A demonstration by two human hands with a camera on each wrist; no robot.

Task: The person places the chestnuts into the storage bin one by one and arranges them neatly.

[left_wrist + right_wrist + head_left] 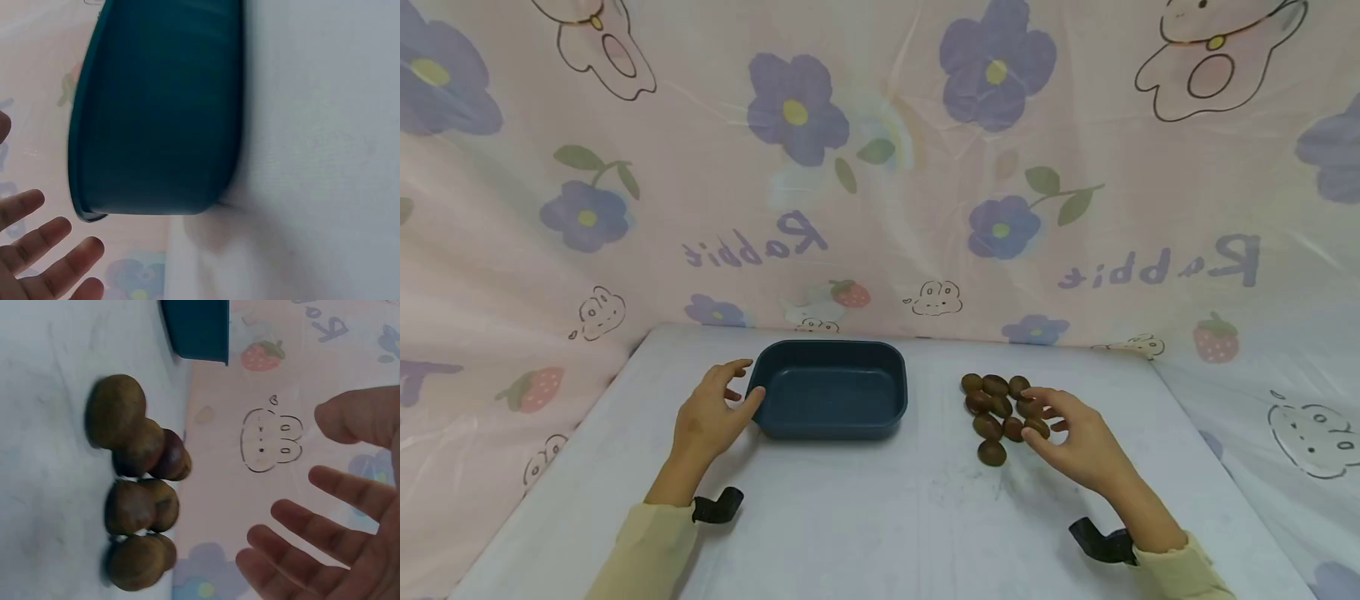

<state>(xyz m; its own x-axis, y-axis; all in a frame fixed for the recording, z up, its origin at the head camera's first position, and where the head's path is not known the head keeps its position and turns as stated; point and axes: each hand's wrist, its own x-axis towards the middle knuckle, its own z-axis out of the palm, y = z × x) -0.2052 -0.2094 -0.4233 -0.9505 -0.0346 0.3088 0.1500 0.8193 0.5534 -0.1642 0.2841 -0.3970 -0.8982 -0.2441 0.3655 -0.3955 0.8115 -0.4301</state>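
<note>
A dark blue rectangular plastic container [829,402] stands on the table, and nothing lies inside it. My left hand [709,419] is at its left end with the fingers spread, the thumb near the rim; I cannot tell whether they touch. In the left wrist view the fingers [65,265] show apart beside the container wall [156,112]. Several brown chestnuts [988,427] lie in a loose cluster to the right. Over their right edge hovers my right hand [1086,440], hiding part of some. Its relaxed fingers [325,525] hold nothing in the right wrist view.
The white table [865,517] runs back to a pink patterned curtain [880,208] with flowers and rabbits. A strip of table separates the container from the chestnuts. Black straps with camera mounts [718,506] sit on both wrists.
</note>
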